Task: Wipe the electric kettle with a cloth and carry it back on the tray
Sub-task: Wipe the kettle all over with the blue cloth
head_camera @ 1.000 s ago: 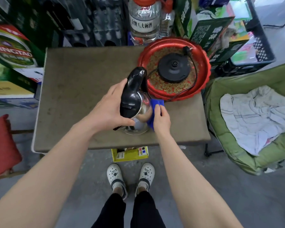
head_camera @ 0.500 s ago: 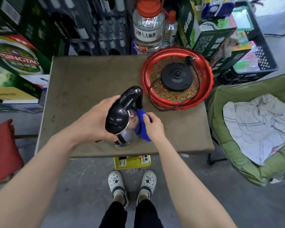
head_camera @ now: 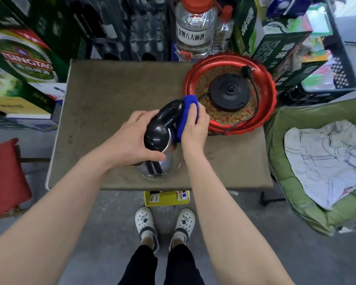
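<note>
Head view: left hand [head_camera: 132, 140] grips shiny steel kettle [head_camera: 162, 161]; right hand [head_camera: 193, 126] clutches fuzzy blue cloth [head_camera: 185, 112].

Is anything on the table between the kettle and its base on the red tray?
Nothing visible does. The kettle stands on the table beside the red tray, bare tabletop between them. The base has nothing on it. Only the right hand with the blue cloth is on that side.
</note>
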`<state>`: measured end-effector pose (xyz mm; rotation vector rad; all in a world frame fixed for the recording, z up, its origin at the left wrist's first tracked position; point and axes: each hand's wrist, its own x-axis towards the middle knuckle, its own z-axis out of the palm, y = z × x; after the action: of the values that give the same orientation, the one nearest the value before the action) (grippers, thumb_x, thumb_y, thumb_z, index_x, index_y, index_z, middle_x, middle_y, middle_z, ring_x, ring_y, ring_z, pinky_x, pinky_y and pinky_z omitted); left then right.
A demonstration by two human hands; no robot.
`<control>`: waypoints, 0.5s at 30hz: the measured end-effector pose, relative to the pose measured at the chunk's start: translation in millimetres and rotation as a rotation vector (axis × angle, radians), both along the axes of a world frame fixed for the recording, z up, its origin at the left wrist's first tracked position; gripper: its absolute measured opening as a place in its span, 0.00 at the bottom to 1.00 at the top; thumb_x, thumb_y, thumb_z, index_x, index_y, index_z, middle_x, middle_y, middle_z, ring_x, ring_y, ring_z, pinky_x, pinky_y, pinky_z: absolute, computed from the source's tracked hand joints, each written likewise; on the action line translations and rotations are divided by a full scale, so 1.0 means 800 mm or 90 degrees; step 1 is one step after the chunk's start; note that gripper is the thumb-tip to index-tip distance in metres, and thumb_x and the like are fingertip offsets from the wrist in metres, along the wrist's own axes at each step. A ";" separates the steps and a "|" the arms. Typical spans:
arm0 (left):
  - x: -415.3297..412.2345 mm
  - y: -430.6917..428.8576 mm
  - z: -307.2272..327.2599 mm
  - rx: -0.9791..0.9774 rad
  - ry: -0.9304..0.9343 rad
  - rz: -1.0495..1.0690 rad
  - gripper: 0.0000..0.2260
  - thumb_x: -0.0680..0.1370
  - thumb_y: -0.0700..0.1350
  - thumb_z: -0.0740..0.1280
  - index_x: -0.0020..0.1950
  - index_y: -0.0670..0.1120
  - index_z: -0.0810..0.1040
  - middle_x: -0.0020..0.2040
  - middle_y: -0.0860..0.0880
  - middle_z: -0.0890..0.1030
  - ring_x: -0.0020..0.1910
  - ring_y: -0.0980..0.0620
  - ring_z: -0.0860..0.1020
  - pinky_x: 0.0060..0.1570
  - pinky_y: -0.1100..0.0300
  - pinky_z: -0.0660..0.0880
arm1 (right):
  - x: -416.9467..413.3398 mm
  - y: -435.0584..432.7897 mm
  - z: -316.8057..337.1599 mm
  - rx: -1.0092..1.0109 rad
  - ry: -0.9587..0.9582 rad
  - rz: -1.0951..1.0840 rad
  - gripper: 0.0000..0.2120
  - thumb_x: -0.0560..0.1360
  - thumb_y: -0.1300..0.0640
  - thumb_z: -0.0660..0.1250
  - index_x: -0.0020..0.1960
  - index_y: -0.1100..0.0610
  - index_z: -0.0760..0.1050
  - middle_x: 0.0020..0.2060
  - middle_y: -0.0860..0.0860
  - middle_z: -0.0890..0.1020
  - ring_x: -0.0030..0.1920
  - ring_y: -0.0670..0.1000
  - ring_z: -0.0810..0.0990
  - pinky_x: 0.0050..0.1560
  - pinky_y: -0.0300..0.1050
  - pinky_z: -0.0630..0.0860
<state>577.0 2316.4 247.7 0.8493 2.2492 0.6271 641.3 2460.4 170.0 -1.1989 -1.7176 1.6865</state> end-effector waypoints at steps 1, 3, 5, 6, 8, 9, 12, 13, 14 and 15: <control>0.000 0.000 0.000 -0.001 0.001 -0.002 0.50 0.60 0.56 0.80 0.77 0.57 0.57 0.70 0.52 0.63 0.69 0.48 0.66 0.71 0.48 0.66 | -0.003 0.004 -0.012 -0.035 -0.040 -0.005 0.16 0.85 0.50 0.57 0.67 0.55 0.77 0.61 0.56 0.78 0.61 0.51 0.76 0.66 0.45 0.71; 0.004 -0.002 0.000 0.000 0.000 -0.004 0.50 0.59 0.56 0.79 0.77 0.57 0.57 0.70 0.52 0.63 0.70 0.47 0.66 0.71 0.47 0.66 | 0.009 0.003 -0.039 -0.095 -0.135 0.020 0.16 0.85 0.50 0.57 0.66 0.55 0.77 0.61 0.59 0.79 0.63 0.59 0.77 0.67 0.55 0.72; 0.010 -0.005 -0.001 0.000 -0.003 0.000 0.51 0.58 0.59 0.77 0.77 0.56 0.57 0.70 0.52 0.63 0.70 0.47 0.66 0.70 0.47 0.66 | 0.038 -0.008 -0.064 -0.144 -0.220 0.063 0.15 0.84 0.50 0.59 0.63 0.55 0.79 0.60 0.59 0.81 0.62 0.61 0.78 0.66 0.55 0.73; 0.013 -0.007 -0.002 0.001 -0.004 0.003 0.51 0.58 0.60 0.76 0.77 0.56 0.57 0.70 0.52 0.62 0.70 0.47 0.66 0.70 0.47 0.66 | 0.055 -0.013 -0.072 -0.168 -0.248 0.085 0.14 0.84 0.51 0.59 0.62 0.56 0.79 0.58 0.59 0.82 0.61 0.61 0.79 0.65 0.56 0.74; 0.015 -0.008 -0.002 0.005 -0.003 0.007 0.52 0.57 0.62 0.75 0.77 0.56 0.57 0.71 0.53 0.62 0.70 0.47 0.66 0.70 0.46 0.67 | 0.080 -0.024 -0.078 -0.222 -0.284 0.113 0.15 0.84 0.51 0.57 0.61 0.56 0.78 0.58 0.58 0.83 0.60 0.60 0.80 0.66 0.57 0.75; 0.015 -0.008 -0.001 0.006 -0.001 0.010 0.52 0.56 0.63 0.74 0.77 0.56 0.57 0.71 0.53 0.62 0.70 0.48 0.66 0.70 0.46 0.67 | 0.086 -0.027 -0.076 -0.240 -0.294 0.119 0.14 0.84 0.51 0.57 0.61 0.56 0.77 0.58 0.58 0.82 0.59 0.60 0.80 0.66 0.57 0.75; 0.015 -0.010 -0.003 0.009 0.007 0.015 0.53 0.57 0.62 0.76 0.78 0.55 0.57 0.72 0.53 0.63 0.70 0.49 0.66 0.71 0.48 0.67 | 0.086 -0.029 -0.060 -0.177 -0.211 0.107 0.11 0.83 0.52 0.58 0.60 0.52 0.76 0.60 0.57 0.80 0.59 0.57 0.79 0.65 0.56 0.75; 0.014 -0.010 -0.004 0.014 0.011 0.016 0.52 0.57 0.61 0.77 0.77 0.54 0.58 0.72 0.53 0.63 0.70 0.50 0.66 0.71 0.48 0.67 | 0.081 -0.026 -0.051 -0.128 -0.152 0.110 0.11 0.82 0.53 0.58 0.62 0.49 0.75 0.62 0.55 0.78 0.61 0.54 0.78 0.66 0.53 0.74; 0.014 -0.010 -0.005 0.019 0.016 0.017 0.52 0.58 0.59 0.78 0.77 0.54 0.58 0.72 0.53 0.64 0.70 0.51 0.66 0.71 0.49 0.67 | 0.073 -0.021 -0.044 -0.083 -0.105 0.124 0.13 0.82 0.53 0.58 0.64 0.45 0.74 0.65 0.52 0.76 0.63 0.51 0.75 0.66 0.49 0.72; 0.015 -0.010 -0.006 0.022 0.023 0.017 0.52 0.58 0.59 0.79 0.77 0.54 0.58 0.72 0.53 0.64 0.71 0.51 0.66 0.71 0.50 0.66 | 0.063 -0.016 -0.041 -0.053 -0.086 0.143 0.14 0.82 0.53 0.58 0.65 0.43 0.73 0.67 0.51 0.74 0.66 0.50 0.73 0.68 0.47 0.71</control>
<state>588.8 2308.6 243.1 0.8550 2.2915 0.6702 691.6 2447.4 136.9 -1.2201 -1.9437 1.8600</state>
